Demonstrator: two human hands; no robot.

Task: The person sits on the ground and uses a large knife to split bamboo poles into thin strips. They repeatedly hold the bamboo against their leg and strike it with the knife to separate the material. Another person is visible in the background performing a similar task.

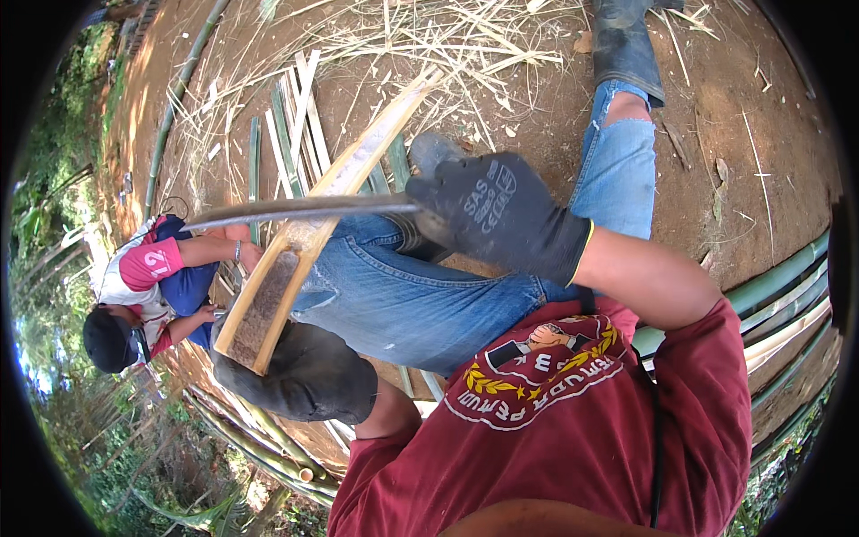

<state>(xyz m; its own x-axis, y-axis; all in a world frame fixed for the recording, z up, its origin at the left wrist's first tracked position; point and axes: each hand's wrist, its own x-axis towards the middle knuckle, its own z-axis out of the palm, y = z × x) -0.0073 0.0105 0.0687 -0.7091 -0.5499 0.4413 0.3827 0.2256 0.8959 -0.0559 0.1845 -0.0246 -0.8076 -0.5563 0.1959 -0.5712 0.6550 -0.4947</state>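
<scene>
My right hand (501,210), in a dark work glove, is closed round the handle of a machete (358,205). Its long blade reaches leftward and crosses over a split piece of bamboo (309,246), close to or touching its edge. The bamboo's pale hollow inside faces up, with a brown chamber near its lower end. My left hand (313,371), also gloved, grips that lower end from beneath; its fingers are partly hidden. The far end of the bamboo tapers upward past my jeans-covered leg (403,309).
Green and pale bamboo strips (291,130) lie on the dirt beyond my knee, among scattered shavings (456,45). Another person (165,277) in a cap sits at left. Bamboo poles (259,438) lie at lower left, more poles (778,304) at right.
</scene>
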